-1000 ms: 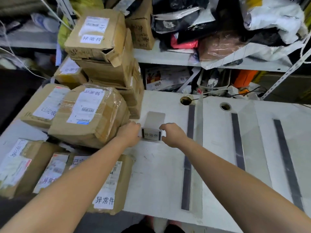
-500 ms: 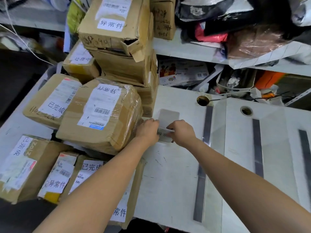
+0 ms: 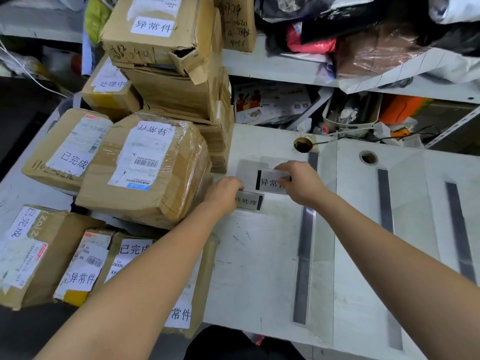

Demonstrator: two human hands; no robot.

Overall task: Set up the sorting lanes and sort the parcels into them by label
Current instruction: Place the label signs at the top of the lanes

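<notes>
Right hand (image 3: 302,184) pulled upper card (image 3: 268,181) away; left hand (image 3: 224,194) keeps lower card (image 3: 249,201).

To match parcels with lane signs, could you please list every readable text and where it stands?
"异常件": topmost brown cardboard carton.
"异常件", upside down: tape-wrapped brown carton.
"已完成": brown carton left of it.
"处理中": small brown carton, left rear.
"异常", rest covered: upper white sign card in right hand.
"处理": lower white sign card in left hand.
Barcodes, fine print: too small to read.
</notes>
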